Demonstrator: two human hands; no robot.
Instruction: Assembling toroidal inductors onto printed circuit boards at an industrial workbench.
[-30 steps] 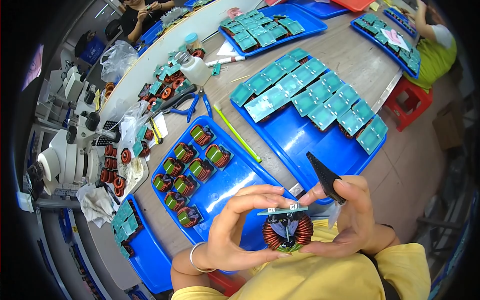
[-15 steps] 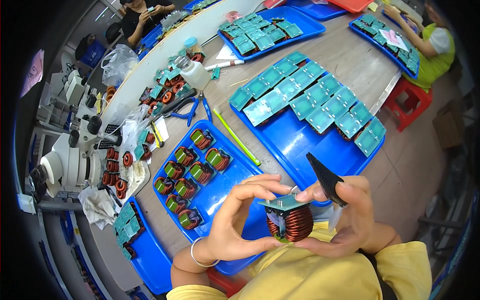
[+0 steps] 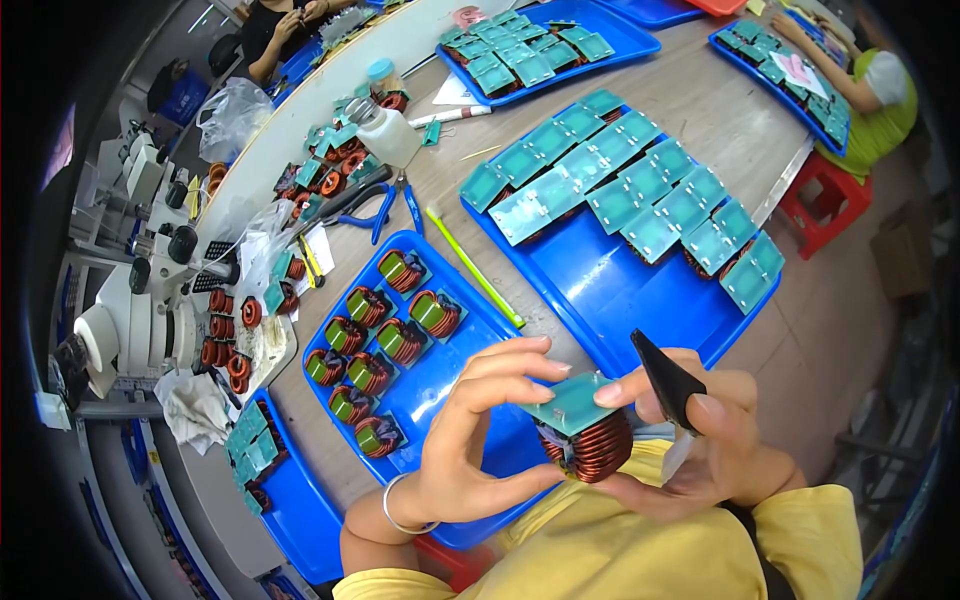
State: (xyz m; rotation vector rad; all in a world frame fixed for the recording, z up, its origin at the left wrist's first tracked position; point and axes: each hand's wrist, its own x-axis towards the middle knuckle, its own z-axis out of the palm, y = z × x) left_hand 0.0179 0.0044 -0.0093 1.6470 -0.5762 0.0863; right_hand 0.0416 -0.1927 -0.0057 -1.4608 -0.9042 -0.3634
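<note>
Both hands pinch one coil [image 3: 588, 432] over the near edge of the tabletop, above the blue tray [image 3: 440, 400]. Left hand [image 3: 470, 440] grips its green board; right hand [image 3: 700, 430] cups the copper winding and apparently also clasps black tweezers [image 3: 665, 378].

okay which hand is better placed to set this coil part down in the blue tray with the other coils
Probably the left. The left hand grips the copper coil part and sits directly over the blue tray of coils. The right hand is farther from that tray and also holds black tweezers.
</note>
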